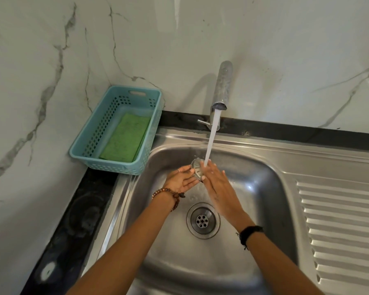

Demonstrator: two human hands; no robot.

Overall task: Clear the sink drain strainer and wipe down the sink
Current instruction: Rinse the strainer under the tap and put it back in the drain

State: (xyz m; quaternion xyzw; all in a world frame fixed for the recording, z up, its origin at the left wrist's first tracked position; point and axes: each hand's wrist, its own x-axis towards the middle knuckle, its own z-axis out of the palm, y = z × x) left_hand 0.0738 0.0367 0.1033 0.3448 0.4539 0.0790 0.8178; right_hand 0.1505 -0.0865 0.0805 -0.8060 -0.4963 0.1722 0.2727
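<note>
Steel sink [254, 188] beneath round shiny strainer [196, 167]

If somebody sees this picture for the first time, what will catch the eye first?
The white water stream falls from the tap down to the small metal strainer, held between the left hand and right hand above the sink. On the left counter sits a teal basket with a green cloth.

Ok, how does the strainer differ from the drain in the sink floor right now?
The strainer is held up between the left hand and right hand, tilted under the running water; the drain lies flat in the floor of the sink, uncovered. The strainer looks smaller than the drain's rim. The drain shows a ring of round holes; the strainer's openings are blurred. Both are round, shiny metal.
</note>
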